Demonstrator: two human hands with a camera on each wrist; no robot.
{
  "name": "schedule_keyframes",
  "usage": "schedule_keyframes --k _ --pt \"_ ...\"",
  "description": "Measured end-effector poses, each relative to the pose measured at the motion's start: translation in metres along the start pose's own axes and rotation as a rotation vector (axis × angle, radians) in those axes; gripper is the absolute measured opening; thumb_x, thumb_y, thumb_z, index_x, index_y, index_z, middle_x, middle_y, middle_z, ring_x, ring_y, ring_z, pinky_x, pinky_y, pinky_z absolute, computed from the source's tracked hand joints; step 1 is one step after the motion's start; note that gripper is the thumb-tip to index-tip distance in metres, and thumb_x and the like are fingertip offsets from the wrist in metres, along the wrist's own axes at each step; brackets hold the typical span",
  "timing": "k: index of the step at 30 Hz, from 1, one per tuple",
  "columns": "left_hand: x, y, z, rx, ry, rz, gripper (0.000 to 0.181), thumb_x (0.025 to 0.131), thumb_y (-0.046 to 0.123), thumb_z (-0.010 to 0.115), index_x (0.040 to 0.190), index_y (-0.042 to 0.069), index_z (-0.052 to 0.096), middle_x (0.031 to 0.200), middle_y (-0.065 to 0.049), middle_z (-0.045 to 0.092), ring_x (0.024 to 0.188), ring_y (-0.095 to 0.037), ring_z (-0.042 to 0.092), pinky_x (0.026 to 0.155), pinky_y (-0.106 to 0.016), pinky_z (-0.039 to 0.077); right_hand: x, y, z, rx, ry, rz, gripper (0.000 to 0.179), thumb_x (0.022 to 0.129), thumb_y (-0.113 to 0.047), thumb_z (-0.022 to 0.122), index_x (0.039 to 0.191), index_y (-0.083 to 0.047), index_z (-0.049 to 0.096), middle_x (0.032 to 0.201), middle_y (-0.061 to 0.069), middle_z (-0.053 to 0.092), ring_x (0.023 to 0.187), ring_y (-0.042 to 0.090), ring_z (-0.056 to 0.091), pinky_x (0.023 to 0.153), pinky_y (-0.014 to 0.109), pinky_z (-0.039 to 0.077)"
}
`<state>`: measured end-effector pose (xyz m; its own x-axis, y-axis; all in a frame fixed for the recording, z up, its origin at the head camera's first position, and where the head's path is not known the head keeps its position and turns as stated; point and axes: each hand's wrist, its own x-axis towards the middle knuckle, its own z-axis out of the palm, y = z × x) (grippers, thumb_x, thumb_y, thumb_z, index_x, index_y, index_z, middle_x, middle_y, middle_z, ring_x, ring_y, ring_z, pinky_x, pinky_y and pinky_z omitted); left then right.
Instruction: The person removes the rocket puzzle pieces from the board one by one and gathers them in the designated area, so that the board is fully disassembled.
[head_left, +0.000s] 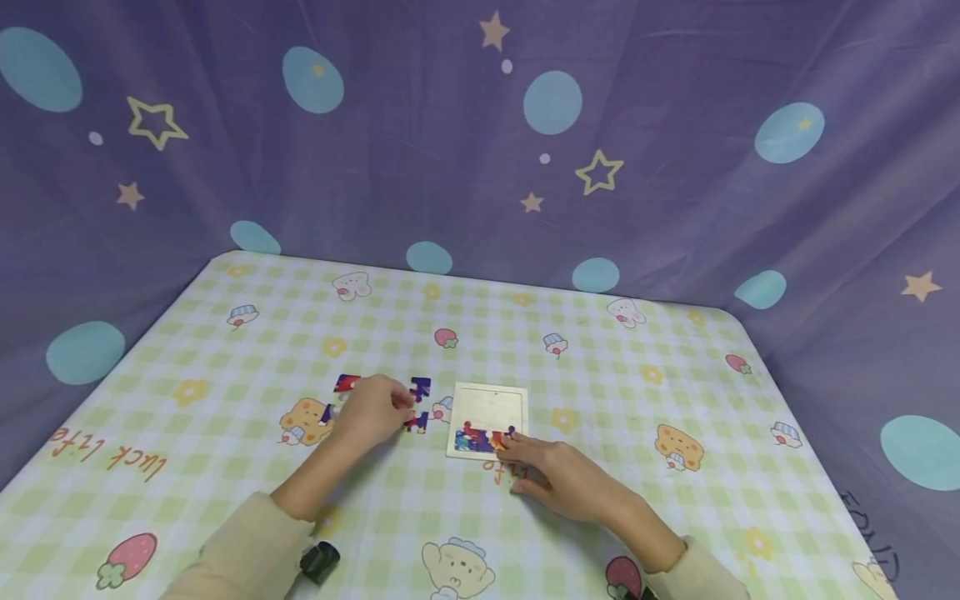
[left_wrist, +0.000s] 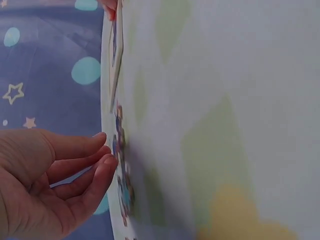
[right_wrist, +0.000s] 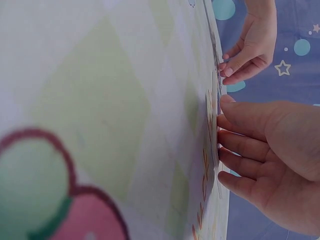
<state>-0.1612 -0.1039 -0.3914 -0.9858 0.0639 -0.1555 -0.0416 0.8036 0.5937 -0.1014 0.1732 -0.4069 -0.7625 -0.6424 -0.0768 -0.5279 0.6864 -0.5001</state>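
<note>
A small wooden puzzle tray point(head_left: 491, 404) lies on the table, with joined purple, blue and red jigsaw pieces point(head_left: 472, 438) along its near side. My right hand point(head_left: 573, 482) rests its fingertips at the tray's near right corner, the fingers fairly straight. Left of the tray, my left hand point(head_left: 369, 414) hovers low over loose jigsaw pieces, its fingers loosely bent. Beside those fingertips are one jigsaw piece point(head_left: 421, 387) and another piece point(head_left: 417, 422). In the left wrist view, I see nothing between the left thumb and fingers point(left_wrist: 102, 165). The hand partly hides the pieces under it.
A red and purple piece point(head_left: 347, 382) and a dark piece point(head_left: 327, 414) lie on the left hand's far side and left. The checked tablecloth point(head_left: 637, 400) covers the table, and a purple curtain point(head_left: 450, 167) hangs behind. A black object point(head_left: 320, 562) is by the left sleeve.
</note>
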Motion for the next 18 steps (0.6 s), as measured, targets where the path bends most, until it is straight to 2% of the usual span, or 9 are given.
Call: schedule_keyframes --k 4,11,18 --pt "-0.003 0.009 0.008 0.005 0.007 0.055 0.015 0.081 0.01 0.073 0.095 0.005 0.074 0.084 -0.006 0.07 0.072 -0.014 0.059 0.065 -0.027 0.049 0.0 0.0 0.0 -0.003 -0.001 0.008 0.042 0.092 -0.025 0.063 0.132 -0.013 0.058 0.146 0.007 0.049 0.137 0.023 0.045 0.108 0.041 0.043" --pt "-0.009 0.028 0.029 0.022 -0.091 0.175 0.018 0.079 0.008 0.075 0.097 0.005 0.073 0.081 -0.003 0.067 0.073 -0.011 0.057 0.067 -0.026 0.049 0.001 0.001 0.0 -0.024 0.0 0.008 0.042 0.093 -0.026 0.063 0.132 -0.013 0.058 0.145 0.008 0.05 0.136 0.023 0.047 0.107 0.04 0.044" --pt "-0.008 0.036 0.038 0.066 -0.109 0.258 0.019 0.079 0.01 0.076 0.096 0.005 0.073 0.082 -0.004 0.064 0.074 -0.012 0.054 0.069 -0.026 0.047 0.001 0.002 0.002 -0.021 -0.003 0.008 0.042 0.093 -0.026 0.063 0.133 -0.014 0.058 0.146 0.008 0.049 0.136 0.023 0.047 0.106 0.04 0.044"
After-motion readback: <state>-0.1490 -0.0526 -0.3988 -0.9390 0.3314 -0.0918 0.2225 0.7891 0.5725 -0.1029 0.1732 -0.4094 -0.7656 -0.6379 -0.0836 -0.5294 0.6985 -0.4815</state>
